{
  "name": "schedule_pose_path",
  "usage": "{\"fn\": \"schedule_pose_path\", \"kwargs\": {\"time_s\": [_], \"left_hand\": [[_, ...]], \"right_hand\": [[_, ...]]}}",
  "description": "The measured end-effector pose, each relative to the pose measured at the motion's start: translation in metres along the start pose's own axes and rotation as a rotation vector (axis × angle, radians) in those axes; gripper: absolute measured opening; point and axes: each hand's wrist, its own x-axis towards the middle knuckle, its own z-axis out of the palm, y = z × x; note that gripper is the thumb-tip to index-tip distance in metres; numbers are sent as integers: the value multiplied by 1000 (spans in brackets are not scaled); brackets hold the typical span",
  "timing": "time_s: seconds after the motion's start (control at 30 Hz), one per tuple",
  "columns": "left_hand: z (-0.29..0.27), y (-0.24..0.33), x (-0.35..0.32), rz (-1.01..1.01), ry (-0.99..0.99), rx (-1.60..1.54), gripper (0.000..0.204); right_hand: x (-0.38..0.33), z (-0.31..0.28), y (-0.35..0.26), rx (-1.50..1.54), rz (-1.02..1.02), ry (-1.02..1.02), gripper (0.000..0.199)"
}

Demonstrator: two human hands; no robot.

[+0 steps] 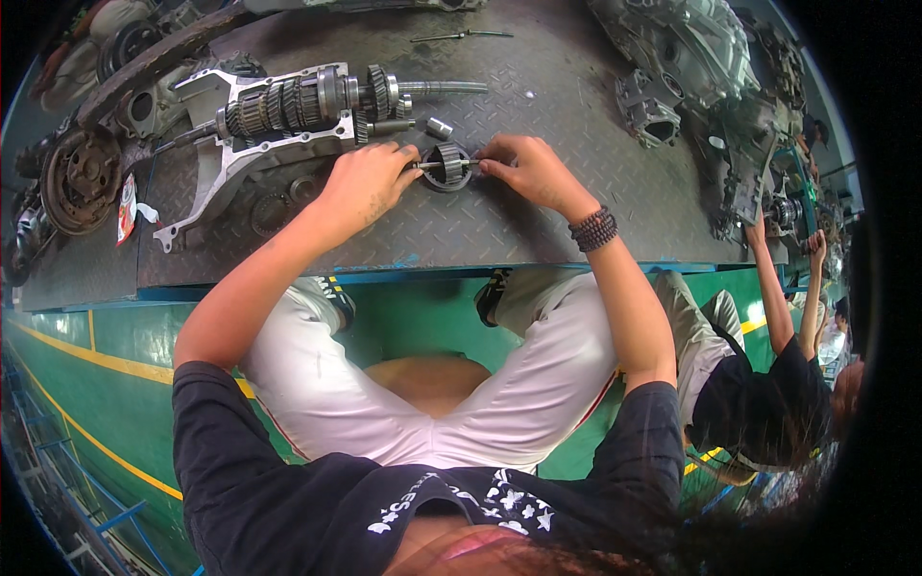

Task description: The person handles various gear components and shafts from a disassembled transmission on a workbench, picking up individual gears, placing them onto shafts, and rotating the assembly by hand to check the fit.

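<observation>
On the steel tabletop in front of me lies a toothed metal gear [447, 171] with a thin rod [428, 165] running across it. My left hand [370, 180] pinches the rod's left end, fingers closed. The right end is between the thumb and fingers of my right hand [531, 171], also closed. Just beyond the gear rests a short metal sleeve [439, 129]. Left of that, an open gearbox housing half [219, 158] carries a shaft with several gears [279, 106], and a second splined shaft [442, 87] sticks out to the right.
A rusty brake drum [82, 180] and a small packet [127, 209] sit at the left. A slim metal tool [462, 36] lies at the back. Castings [663, 48] fill the far right, where another person's arms [768, 278] reach onto the bench.
</observation>
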Motion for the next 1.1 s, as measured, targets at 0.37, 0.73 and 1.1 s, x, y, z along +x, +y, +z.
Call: {"fn": "schedule_pose_path", "kwargs": {"time_s": [0.37,0.73,1.1], "left_hand": [[-5,-1,0,-14,-19,9,28],[-8,-2,0,-20,-40,20,28],[-7,-4,0,-15,-34,32,29]], "right_hand": [[1,3,-2,17,-3,17,22],[3,3,-5,-1,7,1,24],[4,3,-7,30,9,-5,26]]}}
